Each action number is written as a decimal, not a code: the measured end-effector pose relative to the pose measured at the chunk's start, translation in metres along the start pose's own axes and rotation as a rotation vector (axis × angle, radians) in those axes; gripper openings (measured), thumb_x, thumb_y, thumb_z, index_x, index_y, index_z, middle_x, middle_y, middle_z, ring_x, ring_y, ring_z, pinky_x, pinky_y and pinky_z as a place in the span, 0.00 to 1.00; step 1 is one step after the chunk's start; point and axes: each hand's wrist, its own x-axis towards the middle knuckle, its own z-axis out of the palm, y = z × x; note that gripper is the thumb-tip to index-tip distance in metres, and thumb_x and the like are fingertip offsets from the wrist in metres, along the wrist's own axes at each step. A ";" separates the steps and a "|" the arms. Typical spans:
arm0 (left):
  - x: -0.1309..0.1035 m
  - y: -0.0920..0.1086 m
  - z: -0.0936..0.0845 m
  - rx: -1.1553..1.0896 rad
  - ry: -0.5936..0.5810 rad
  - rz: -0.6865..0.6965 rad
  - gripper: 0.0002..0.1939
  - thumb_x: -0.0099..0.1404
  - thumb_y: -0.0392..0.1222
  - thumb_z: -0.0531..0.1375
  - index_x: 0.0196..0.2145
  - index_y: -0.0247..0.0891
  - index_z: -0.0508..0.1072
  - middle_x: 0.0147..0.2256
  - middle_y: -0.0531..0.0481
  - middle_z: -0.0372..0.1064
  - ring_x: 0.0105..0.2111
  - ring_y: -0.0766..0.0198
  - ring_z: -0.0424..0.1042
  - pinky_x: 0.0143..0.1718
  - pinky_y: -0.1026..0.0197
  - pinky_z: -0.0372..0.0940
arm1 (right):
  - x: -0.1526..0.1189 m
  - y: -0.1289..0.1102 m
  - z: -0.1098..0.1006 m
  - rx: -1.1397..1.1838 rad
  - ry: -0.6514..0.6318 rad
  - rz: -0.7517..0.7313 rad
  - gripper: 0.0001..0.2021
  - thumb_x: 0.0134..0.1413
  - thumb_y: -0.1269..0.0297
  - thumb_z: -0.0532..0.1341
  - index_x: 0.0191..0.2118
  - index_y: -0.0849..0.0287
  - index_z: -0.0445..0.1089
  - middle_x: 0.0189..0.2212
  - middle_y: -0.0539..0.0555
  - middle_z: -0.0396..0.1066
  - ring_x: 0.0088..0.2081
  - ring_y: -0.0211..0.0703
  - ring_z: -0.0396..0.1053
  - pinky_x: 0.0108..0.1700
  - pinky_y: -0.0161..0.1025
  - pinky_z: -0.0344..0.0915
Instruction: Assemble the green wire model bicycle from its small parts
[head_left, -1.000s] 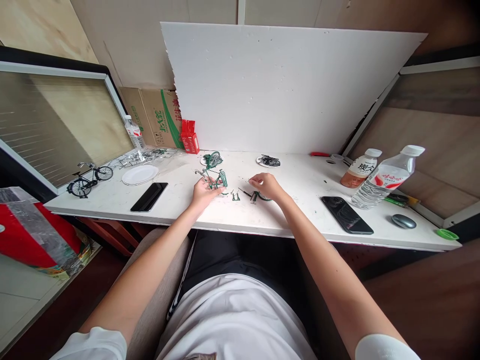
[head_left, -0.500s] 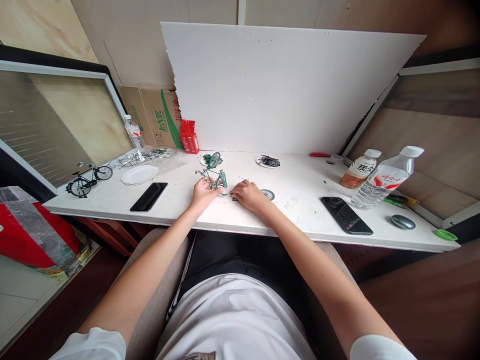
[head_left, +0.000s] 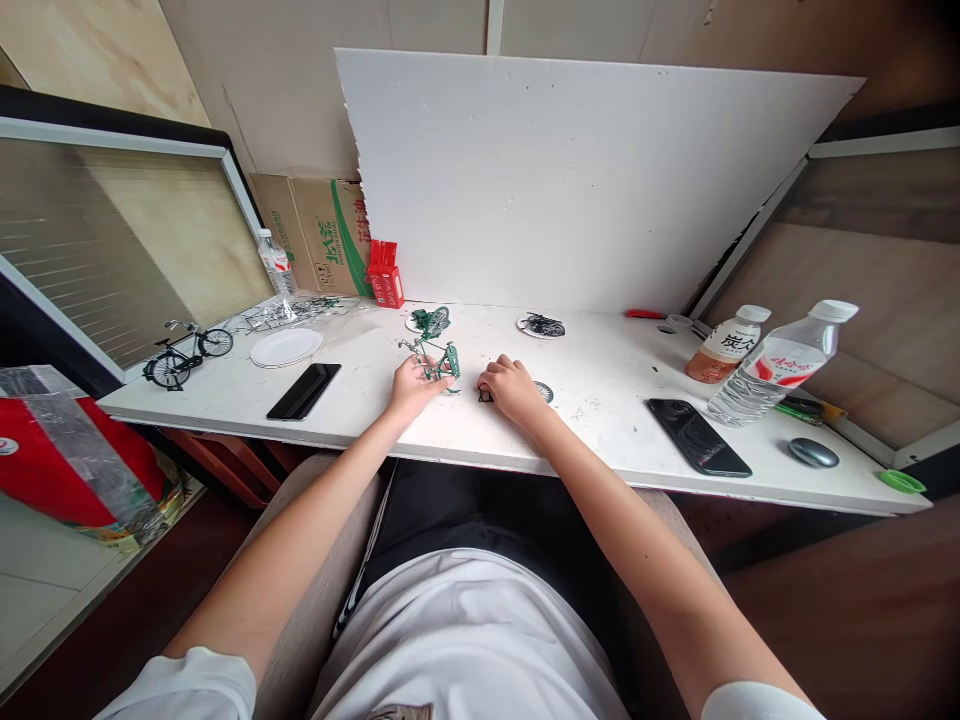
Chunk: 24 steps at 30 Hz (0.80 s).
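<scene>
My left hand is closed round a green model bicycle frame and keeps it upright just over the table. To its right, my right hand rests low on the tabletop with bent fingers pressed together. A small dark part shows under those fingertips; its kind cannot be made out. Partly hidden behind the right hand lies a small spoked wheel. Beyond the hands, a small plate of green model parts and another of black model parts sit on the white table.
An assembled black model bicycle, a white plate and a phone are on the left. A second phone, a mouse and two bottles, one of water, stand right. A white board leans behind.
My right hand has slid slightly right, widening the gap to my left hand, and the dark part under its fingertips shows more. The left hand still holds the green frame. The view has shifted a little.
</scene>
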 end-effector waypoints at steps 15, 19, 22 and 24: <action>0.004 -0.005 0.000 0.028 0.008 0.004 0.32 0.44 0.42 0.81 0.41 0.40 0.69 0.40 0.46 0.80 0.41 0.55 0.83 0.50 0.49 0.77 | -0.001 -0.018 -0.008 -0.185 -0.044 0.091 0.18 0.64 0.81 0.53 0.42 0.65 0.81 0.44 0.73 0.78 0.53 0.64 0.66 0.48 0.52 0.61; 0.005 -0.008 0.000 0.035 0.005 0.000 0.32 0.45 0.43 0.81 0.42 0.40 0.69 0.41 0.46 0.80 0.40 0.55 0.82 0.49 0.48 0.77 | -0.002 -0.024 -0.012 -0.196 -0.084 0.157 0.17 0.65 0.81 0.54 0.43 0.65 0.81 0.45 0.72 0.78 0.54 0.62 0.67 0.48 0.49 0.62; 0.004 -0.006 0.000 0.051 0.005 -0.002 0.32 0.45 0.43 0.81 0.42 0.40 0.69 0.42 0.45 0.80 0.41 0.55 0.82 0.49 0.48 0.77 | -0.002 -0.029 -0.015 -0.206 -0.120 0.201 0.17 0.66 0.81 0.53 0.46 0.66 0.80 0.46 0.72 0.78 0.55 0.61 0.68 0.47 0.47 0.62; 0.002 -0.004 0.000 0.057 -0.003 -0.006 0.31 0.45 0.43 0.80 0.42 0.40 0.69 0.42 0.45 0.79 0.41 0.55 0.82 0.50 0.49 0.77 | -0.002 -0.033 -0.017 -0.215 -0.143 0.234 0.17 0.67 0.80 0.54 0.48 0.67 0.80 0.48 0.72 0.78 0.55 0.60 0.68 0.47 0.46 0.62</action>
